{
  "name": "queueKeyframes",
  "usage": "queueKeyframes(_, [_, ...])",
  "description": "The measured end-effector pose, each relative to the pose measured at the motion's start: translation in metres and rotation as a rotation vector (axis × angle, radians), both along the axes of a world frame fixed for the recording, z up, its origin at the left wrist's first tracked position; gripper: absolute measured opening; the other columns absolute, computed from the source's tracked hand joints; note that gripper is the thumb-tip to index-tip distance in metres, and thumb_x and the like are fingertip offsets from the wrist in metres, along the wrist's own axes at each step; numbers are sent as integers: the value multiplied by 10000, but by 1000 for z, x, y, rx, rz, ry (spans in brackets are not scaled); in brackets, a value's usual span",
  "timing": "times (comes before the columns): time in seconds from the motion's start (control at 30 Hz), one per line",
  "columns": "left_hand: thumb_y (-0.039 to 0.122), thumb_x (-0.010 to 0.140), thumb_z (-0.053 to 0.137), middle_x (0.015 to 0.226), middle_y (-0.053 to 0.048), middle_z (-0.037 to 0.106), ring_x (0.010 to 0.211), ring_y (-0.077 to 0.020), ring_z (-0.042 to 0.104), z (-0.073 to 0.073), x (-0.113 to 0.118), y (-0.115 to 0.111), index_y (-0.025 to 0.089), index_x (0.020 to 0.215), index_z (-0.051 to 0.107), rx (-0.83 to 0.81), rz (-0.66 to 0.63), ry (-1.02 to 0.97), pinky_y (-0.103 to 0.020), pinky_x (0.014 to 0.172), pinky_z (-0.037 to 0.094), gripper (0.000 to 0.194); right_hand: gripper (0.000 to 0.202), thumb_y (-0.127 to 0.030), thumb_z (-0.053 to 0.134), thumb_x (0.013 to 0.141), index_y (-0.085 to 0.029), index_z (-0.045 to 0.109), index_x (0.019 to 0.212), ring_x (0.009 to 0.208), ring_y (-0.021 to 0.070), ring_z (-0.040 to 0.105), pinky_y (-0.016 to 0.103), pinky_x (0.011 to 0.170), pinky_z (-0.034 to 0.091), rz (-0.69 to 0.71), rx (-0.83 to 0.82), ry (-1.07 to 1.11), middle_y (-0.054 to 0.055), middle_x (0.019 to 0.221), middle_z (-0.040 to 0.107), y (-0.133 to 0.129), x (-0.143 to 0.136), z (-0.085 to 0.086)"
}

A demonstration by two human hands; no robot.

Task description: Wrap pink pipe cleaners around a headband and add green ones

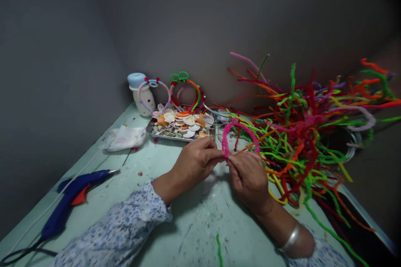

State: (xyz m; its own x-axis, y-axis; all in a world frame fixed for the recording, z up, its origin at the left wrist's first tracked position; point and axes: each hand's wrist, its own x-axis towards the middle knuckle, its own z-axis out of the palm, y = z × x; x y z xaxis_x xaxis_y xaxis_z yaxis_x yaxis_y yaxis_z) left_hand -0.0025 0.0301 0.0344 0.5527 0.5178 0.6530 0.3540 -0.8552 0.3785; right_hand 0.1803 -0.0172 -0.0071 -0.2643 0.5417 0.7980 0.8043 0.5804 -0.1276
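Note:
A fuzzy pink pipe cleaner (pixel 240 124), bent into an arch, rises between my two hands over the table. My left hand (pixel 198 159) pinches it near the lower left end, thumb and fingertips pressed together. Close beside that spot, my right hand (pixel 249 177) has its fingers closed on the pink pipe cleaner too. The fingertips of both hands nearly meet, and the bit between them is mostly hidden. Behind my left hand stands a metal tray (pixel 169 137) heaped with shell-like pieces and small stones.
A tangled heap of coloured pipe cleaners (pixel 300 142) spreads over the right side. At left lie a blue glue gun (pixel 73 200) with its cord and a white plastic packet (pixel 127 137). Decorated hoops (pixel 184 91) and a blue-lidded bottle (pixel 142 98) stand at the back.

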Motion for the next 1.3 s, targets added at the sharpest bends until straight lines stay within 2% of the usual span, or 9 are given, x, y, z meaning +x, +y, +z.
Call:
queueKeyframes(0.17, [203, 877, 553, 774, -34, 599, 718, -125, 530, -1, 0, 0, 209, 924, 706, 164, 39, 44, -249, 640, 417, 160, 214, -66, 554, 812, -152, 590, 1005, 803, 211, 586, 405, 801, 435, -2, 6, 10, 74, 815, 673, 0, 0, 0])
queueKeyframes(0.4, [200, 890, 535, 788, -32, 614, 727, -137, 532, -1, 1, -2, 202, 901, 683, 226, 90, 104, -261, 643, 401, 148, 218, -67, 559, 815, -151, 591, 1014, 814, 211, 589, 405, 804, 431, 3, -1, 10, 76, 838, 682, -1, 0, 1])
queueKeyframes(0.73, [251, 919, 487, 839, -55, 625, 787, -162, 548, -2, 3, -5, 163, 900, 648, 173, 131, 141, -293, 716, 431, 184, 223, -83, 539, 827, -158, 604, 1026, 803, 201, 596, 387, 803, 428, 2, 9, 4, 67, 827, 683, -2, -1, 3])
queueKeyframes(1.0, [293, 905, 516, 863, -63, 613, 810, -162, 554, -1, 4, -4, 162, 944, 654, 69, 110, 93, -284, 714, 456, 194, 238, -78, 560, 820, -166, 610, 1035, 818, 200, 609, 389, 821, 425, -14, 11, 35, 64, 847, 697, -1, 0, 1])
queueKeyframes(1.3, [304, 923, 477, 859, -63, 600, 812, -165, 533, 1, 3, -4, 155, 898, 655, 65, 112, 131, -297, 723, 450, 234, 246, -77, 553, 826, -172, 605, 1047, 808, 197, 601, 383, 816, 423, -10, 13, 22, 60, 841, 695, -2, 0, 2])
